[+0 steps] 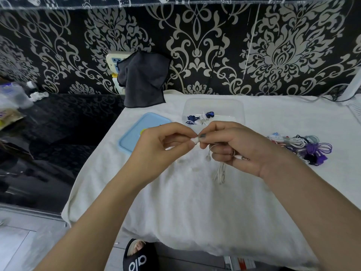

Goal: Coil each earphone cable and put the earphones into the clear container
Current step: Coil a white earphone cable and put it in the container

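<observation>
Nearest the camera: a sandalled foot on the floor, below the near edge of the white towel that covers the table.
Left hand: fingertips pinched on one end of a small white earphone piece, above the towel's middle.
Right hand: thumb and forefinger pinch the other end; lower fingers curl round the white cable.
Axis: the piece lies left to right between the hands; the cable hangs from the right hand down toward the near edge.
Clear container: just beyond the hands, toward the far edge, coiled sets inside; the right hand is probably nearer.
Blue lid: left of it.
Uncoiled earphones: by the right edge.
</observation>
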